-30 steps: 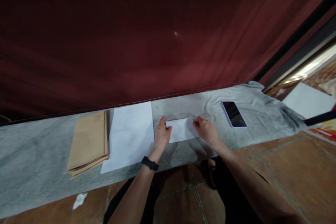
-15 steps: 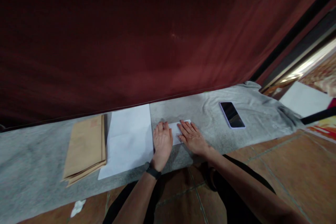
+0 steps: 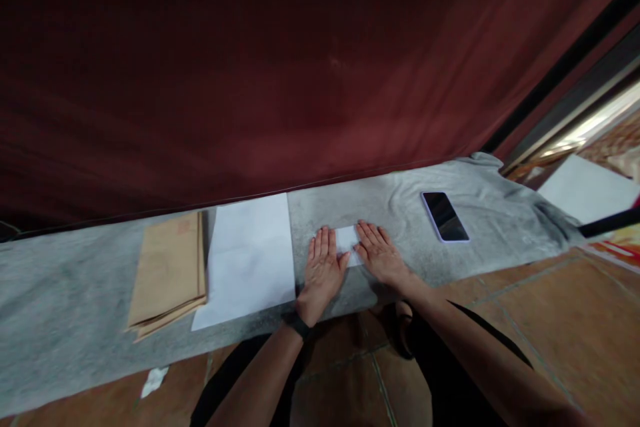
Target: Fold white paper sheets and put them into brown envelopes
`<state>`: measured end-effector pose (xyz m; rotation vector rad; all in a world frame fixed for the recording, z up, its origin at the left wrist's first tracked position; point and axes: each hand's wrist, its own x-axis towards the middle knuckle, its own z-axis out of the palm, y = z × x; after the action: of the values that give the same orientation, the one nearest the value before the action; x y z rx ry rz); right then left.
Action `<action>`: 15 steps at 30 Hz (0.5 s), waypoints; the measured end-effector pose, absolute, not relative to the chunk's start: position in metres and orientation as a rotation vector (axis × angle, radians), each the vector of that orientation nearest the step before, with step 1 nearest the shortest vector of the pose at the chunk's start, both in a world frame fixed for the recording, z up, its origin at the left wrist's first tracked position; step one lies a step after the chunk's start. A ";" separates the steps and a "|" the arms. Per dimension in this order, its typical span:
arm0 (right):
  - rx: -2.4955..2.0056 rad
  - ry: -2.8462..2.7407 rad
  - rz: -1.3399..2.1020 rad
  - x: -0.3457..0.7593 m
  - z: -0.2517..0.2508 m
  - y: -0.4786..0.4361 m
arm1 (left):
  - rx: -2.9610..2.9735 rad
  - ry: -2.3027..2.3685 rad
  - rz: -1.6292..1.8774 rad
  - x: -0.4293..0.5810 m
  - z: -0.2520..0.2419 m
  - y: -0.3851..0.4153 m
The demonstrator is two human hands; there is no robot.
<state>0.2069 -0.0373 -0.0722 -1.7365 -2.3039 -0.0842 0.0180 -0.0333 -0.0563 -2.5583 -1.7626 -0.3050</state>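
Observation:
A small folded white paper (image 3: 346, 238) lies on the grey cloth (image 3: 75, 293) in front of me. My left hand (image 3: 323, 271) lies flat on its left part, fingers stretched out and together. My right hand (image 3: 381, 255) lies flat on its right part, fingers spread. Only a narrow strip of the paper shows between the two hands. A black band sits on my left wrist.
Left of my hands lie a large white sheet (image 3: 247, 259) and a stack of brown envelopes (image 3: 169, 272). A dark phone (image 3: 445, 216) lies to the right on the cloth. A dark red curtain (image 3: 280, 67) hangs behind. Another white sheet (image 3: 585, 192) is at far right.
A second ago both hands pinched the paper's ends. Since then they have come down flat on it and moved closer together, covering most of it.

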 end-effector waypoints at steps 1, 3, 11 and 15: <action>-1.734 -2.299 -0.079 0.210 -0.073 -0.037 | -2.542 -1.784 -0.309 0.016 -0.057 -0.034; -1.731 -2.284 -0.071 0.217 -0.075 -0.037 | -2.512 -1.817 -0.319 0.013 -0.059 -0.035; -1.700 -2.219 -0.062 0.212 -0.067 -0.042 | -2.495 -1.864 -0.313 0.014 -0.058 -0.036; -1.505 -2.333 -0.060 0.195 -0.066 -0.056 | -2.523 -1.858 -0.314 0.012 -0.058 -0.037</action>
<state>0.1947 -0.0557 -0.0663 -1.5053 -2.3333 -0.0596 0.0123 -0.0367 -0.0579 -2.5229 -1.8575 -0.3140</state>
